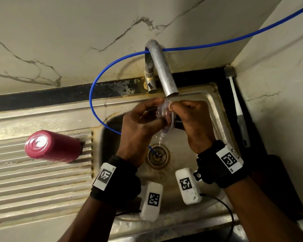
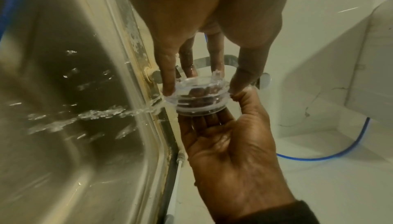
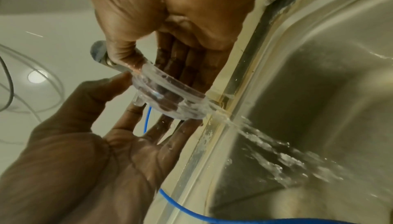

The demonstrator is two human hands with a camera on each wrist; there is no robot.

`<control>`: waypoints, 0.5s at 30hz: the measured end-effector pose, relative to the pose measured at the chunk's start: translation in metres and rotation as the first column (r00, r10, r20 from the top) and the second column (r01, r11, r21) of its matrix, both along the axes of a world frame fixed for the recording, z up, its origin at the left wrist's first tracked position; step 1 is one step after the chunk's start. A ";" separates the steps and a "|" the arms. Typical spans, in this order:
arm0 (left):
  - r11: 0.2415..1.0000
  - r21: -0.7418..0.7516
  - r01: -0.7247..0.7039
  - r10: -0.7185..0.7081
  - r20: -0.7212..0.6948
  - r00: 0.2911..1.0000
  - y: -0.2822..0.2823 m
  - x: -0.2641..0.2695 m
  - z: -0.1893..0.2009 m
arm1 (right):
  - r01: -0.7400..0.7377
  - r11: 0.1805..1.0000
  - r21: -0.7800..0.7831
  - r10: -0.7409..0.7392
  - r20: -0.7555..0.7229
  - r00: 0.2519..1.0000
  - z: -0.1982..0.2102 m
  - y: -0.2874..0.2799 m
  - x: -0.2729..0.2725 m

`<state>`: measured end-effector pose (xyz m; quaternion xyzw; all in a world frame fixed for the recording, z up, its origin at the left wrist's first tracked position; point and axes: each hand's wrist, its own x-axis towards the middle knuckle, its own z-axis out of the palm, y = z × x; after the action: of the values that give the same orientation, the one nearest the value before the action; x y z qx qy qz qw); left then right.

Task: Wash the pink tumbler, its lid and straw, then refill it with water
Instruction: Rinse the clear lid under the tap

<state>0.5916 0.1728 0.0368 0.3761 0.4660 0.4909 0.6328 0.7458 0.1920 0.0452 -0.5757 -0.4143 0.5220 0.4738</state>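
Note:
The clear plastic lid (image 1: 164, 110) is held on edge right under the tap spout (image 1: 164, 72), and water runs over it and falls into the sink. My left hand (image 1: 142, 124) grips its rim with fingers and thumb (image 2: 244, 74). My right hand (image 1: 191, 119) pinches the opposite edge, thumb on the rim and fingers behind the lid (image 2: 199, 96). In the right wrist view the lid (image 3: 168, 98) sits between both palms, dripping. The pink tumbler (image 1: 52, 146) lies on its side on the ribbed drainboard to the left, base toward me. I see no straw.
A blue tube (image 1: 94, 84) loops over the tap and down to the drain (image 1: 158, 155). A white and grey bottle brush (image 1: 238, 109) lies on the black ledge right of the steel sink (image 1: 215, 109). A dark object (image 1: 278, 186) sits at the right edge. Marble walls close in behind and to the right.

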 end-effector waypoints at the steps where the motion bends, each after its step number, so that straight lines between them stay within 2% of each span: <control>1: 1.000 0.024 0.000 0.000 -0.017 1.000 -0.001 0.001 0.000 | 0.020 1.000 -0.019 -0.020 -0.008 1.000 0.001 0.001 -0.001; 4: 0.998 0.063 -0.014 0.018 -0.059 0.998 -0.003 0.003 -0.001 | 0.049 0.997 -0.053 -0.050 -0.029 0.998 0.003 0.003 -0.005; 9: 0.998 0.010 -0.069 0.069 -0.023 0.997 0.000 0.004 0.000 | -0.089 0.995 -0.036 0.086 -0.078 0.993 -0.002 -0.004 -0.004; 12: 0.997 -0.017 -0.069 0.069 -0.028 0.997 0.000 0.004 0.002 | -0.117 0.993 -0.025 0.113 -0.113 0.987 -0.003 -0.008 -0.004; 15: 0.998 -0.016 -0.066 0.065 -0.056 0.996 -0.001 0.005 0.002 | -0.101 0.994 -0.029 0.098 -0.084 0.992 -0.003 -0.010 -0.005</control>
<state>0.5963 0.1715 0.0384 0.3683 0.4997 0.4965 0.6067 0.7405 0.1821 0.0425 -0.5398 -0.4139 0.5752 0.4544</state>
